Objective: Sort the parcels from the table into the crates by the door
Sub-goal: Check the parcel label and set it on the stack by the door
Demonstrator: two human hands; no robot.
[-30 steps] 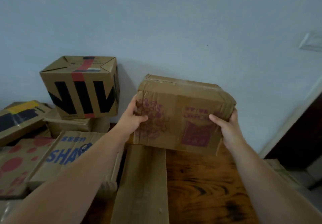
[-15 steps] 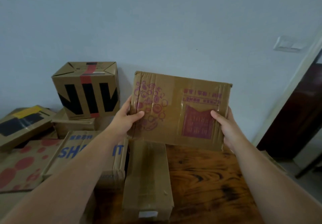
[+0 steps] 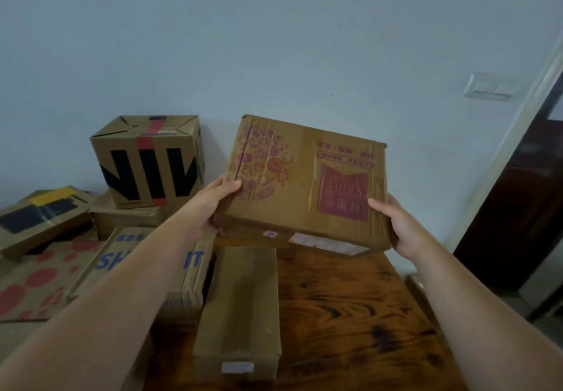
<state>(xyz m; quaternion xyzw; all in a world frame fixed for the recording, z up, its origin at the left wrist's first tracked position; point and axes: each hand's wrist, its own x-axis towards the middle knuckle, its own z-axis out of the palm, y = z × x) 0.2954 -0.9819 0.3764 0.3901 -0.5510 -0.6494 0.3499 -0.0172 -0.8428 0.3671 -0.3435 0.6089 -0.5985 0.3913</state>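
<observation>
Cardboard parcel point(image 3: 304, 183), brown, held in the air above the far end of the wooden table point(image 3: 350, 314), tilted so its printed face is toward me. My left hand point(image 3: 210, 205) grips its left edge and my right hand point(image 3: 396, 226) its right edge. On each hand the thumb lies flat on the printed face, while the other fingers curl behind the cardboard, out of sight.

Print on the face:
- a purplish-red cluster of fruit drawings on the left;
- two rows of characters and a solid red block on the right, too blurred to read.

The lower side carries a white label and a small blue-marked sticker, both illegible.

Directly beneath lies a long plain box point(image 3: 243, 305) with a white label at its near end. To its left is a flat box point(image 3: 146, 259) with blue letters, of which "SH" and "IT" show; my left forearm covers the rest. Farther left are a red-dotted box point(image 3: 39, 278) and a black-and-yellow box point(image 3: 39, 214). Against the wall a cube box point(image 3: 149, 162) with bold black strokes and red tape sits on a low box point(image 3: 128, 220). At right are a wall switch point(image 3: 490, 87) and a dark door point(image 3: 524, 208).
</observation>
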